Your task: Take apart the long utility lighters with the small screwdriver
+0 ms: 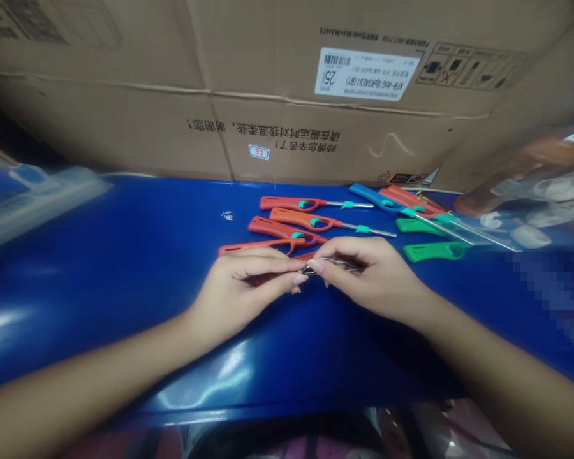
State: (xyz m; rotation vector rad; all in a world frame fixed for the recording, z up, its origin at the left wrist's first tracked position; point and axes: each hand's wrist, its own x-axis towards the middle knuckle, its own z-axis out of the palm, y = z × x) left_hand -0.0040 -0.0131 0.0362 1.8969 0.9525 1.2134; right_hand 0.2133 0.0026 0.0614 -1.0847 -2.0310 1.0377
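My left hand point(242, 280) is closed round a red lighter piece point(263, 278), mostly hidden by the fingers. Thumb and forefinger of my right hand point(377, 274) pinch a thin pale wire point(337, 260) against small parts at the left fingertips. The fingertips of both hands almost meet. Just beyond them lie a red lighter handle point(275, 227), an orange-red one point(239, 247) and an orange lighter point(291, 217) with a metal tube. Behind these is another red lighter point(284, 203). What exactly sits between the fingertips is too small to make out.
A large cardboard box point(268, 64) walls off the back of the blue table point(172, 217). Farther right lie a blue lighter point(368, 193) and green handles point(430, 252). Tiny metal pins point(226, 215) lie left of the lighters. Blurred clear plastic point(38, 204) is at far left.
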